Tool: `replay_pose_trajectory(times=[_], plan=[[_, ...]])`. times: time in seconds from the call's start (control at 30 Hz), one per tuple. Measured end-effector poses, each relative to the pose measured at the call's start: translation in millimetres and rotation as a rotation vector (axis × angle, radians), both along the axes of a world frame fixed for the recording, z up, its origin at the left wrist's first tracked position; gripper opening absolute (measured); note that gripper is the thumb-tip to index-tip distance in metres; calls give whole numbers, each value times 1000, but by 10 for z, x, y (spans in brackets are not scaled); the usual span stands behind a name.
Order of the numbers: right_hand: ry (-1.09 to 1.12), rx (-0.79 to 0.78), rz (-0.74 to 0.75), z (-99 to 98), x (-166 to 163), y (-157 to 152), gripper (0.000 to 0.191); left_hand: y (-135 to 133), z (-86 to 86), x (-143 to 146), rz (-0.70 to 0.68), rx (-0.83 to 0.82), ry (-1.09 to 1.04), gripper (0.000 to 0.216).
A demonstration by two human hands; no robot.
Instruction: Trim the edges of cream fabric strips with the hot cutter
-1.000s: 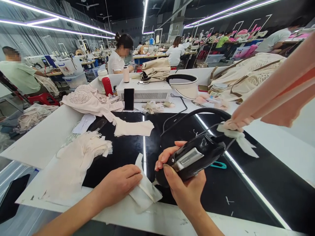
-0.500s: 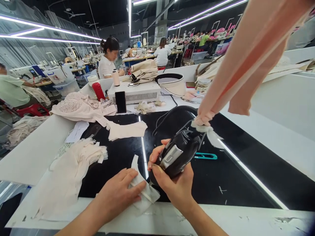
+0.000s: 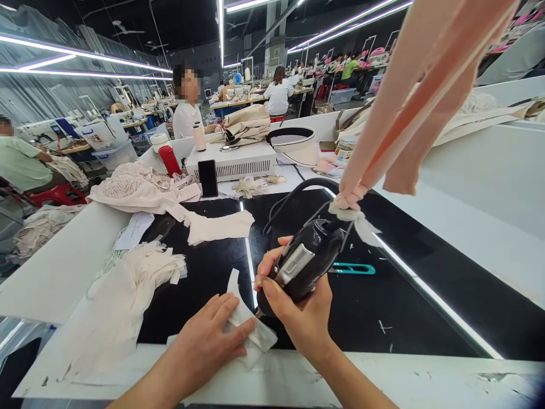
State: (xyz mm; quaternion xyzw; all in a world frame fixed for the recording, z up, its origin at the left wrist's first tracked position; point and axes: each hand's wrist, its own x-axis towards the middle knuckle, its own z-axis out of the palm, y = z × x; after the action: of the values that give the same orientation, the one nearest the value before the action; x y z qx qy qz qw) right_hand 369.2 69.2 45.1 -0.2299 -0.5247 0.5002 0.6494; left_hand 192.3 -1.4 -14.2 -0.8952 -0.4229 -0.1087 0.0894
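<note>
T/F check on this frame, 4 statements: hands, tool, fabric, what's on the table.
1. The right hand grips a black handheld tool. True.
2. The left hand is lifted off the table. False: it presses flat on a pale fabric piece.
3. A teal clipper lies on the black table surface. True.
4. The red bottle stands beside the right hand. False: it stands far back, near the white machine box.

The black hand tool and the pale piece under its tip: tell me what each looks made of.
Black hand tool, gripped by the right hand: likely glossy hard plastic, given its highlights, with a brushed-metal-looking plate. Pale piece, pressed flat by the left hand: thin matte fabric, judging by its soft folds and cut edges.
</note>
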Motion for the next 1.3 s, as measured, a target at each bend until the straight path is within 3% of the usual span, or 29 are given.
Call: replay_pose_trajectory(times=[0.6,0.87,0.97,1.1,1.3], plan=[[29,-54,-45,57,-193,86,33,5,11,15,17,-60,-71,54],[-37,-83,-79,0,-218,105,34,-14,30,61,23,-61,-64,61],[-29,-76,-64,-2,-200,106,35,-12,49,30,36,-81,-84,52],[-32,-54,-63,-8,-176,107,36,98,157,-47,55,-75,-112,22],[-28,-42,-54,-25,-184,114,36,374,186,-163,-78,-201,-213,28]])
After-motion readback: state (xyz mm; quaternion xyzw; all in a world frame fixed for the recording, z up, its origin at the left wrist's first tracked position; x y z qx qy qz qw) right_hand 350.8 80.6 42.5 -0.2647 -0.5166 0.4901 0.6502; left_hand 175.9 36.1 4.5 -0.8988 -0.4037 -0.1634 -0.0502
